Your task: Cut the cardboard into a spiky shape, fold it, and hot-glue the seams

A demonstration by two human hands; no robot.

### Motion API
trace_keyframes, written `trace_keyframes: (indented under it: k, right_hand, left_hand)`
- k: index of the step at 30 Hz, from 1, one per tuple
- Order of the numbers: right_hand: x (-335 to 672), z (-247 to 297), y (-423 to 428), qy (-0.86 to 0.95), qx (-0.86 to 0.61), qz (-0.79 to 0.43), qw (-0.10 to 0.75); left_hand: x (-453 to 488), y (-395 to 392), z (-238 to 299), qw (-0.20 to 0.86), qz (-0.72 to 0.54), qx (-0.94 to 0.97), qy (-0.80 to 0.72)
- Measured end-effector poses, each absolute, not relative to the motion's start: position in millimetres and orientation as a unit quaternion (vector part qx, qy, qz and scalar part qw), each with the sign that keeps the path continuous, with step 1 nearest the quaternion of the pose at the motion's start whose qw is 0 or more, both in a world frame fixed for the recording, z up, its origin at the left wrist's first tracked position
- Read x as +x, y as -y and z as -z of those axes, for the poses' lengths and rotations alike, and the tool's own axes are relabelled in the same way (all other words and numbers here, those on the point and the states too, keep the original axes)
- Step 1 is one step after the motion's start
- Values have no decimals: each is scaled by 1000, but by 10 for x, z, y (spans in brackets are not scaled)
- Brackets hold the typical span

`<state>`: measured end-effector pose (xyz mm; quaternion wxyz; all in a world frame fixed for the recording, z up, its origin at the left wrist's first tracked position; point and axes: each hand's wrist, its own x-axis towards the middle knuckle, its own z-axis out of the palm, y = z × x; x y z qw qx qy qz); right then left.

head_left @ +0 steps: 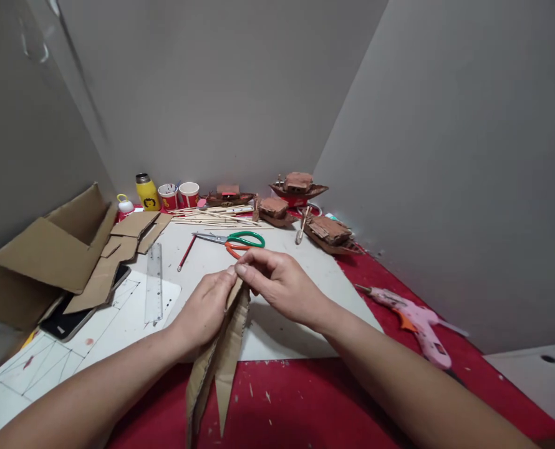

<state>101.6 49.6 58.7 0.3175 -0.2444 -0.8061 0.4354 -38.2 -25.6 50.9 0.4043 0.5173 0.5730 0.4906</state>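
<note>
Both hands meet on a long brown cardboard piece (231, 355) with a pointed lower end, raised over the front edge of the white board. My left hand (207, 305) wraps around its left side near the top. With thumb and fingers closed, my right hand (277, 284) pinches the upper tip from the right. Just beyond the hands lie scissors (247, 236) with one green and one orange handle. A red pencil (186, 252) rests by the blades. To the left is a clear ruler (154, 284).
Several brown model boats (328, 232) stand at the back. Thin wooden sticks (212, 216), paper cups (189, 194) and a yellow bottle (147, 192) line the rear. A cardboard box (53, 249) and a phone (67, 320) are left; a pink glue gun (413, 318) lies right on red cloth.
</note>
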Motion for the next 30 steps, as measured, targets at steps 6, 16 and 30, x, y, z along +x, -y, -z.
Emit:
trace_keyframes:
  k: [6,16,30]
  right_hand:
    - [1028,-581,-574,701,-272,-581,311]
    - [1112,-454,-1109,456,-346,-649,502]
    - [957,-271,-1042,230,-379,-773,453]
  left_hand:
    - [-443,254,-484,555,-481,391,-554]
    - [-838,79,-609,722,-543,276,-329]
    - [-878,-8,-528,486,-699,349,-392]
